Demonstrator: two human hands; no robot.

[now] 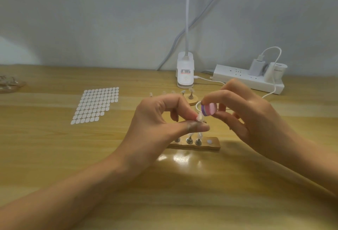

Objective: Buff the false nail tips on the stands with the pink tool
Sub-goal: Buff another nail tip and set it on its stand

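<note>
Head view. Centre frame: left hand (pixel 161 120) pinches one false nail tip (pixel 200 116) between thumb and forefinger, raised just above the near wooden stand (pixel 214 146). Can't tell if its peg is under the fingers. Right hand (pixel 245 109) grips the pink tool (pixel 210 109), a small striped pink-and-purple block, between thumb and fingertips. The block's left edge touches or nearly touches the tip.

Doing it well, as I judge it: keep the left pinch firm and low on the tip so its surface stays exposed. Use short, light strokes with the block face flat. Too much push could flick the tip out.

Other tips sit on pegs (pixel 189 140) in the near stand, below the left thumb, with a white dot (pixel 209 141) at its right end. A round stand (pixel 193 101) lies just behind the hands.

The bench (pixel 54 147) is glossy light wood with lamp glare at lower centre. A sheet of white dots (pixel 97 104) lies centre left. A white lamp base (pixel 185 72) and a power strip (pixel 247 80) sit upper right against a plain pale wall (pixel 91 19).
</note>
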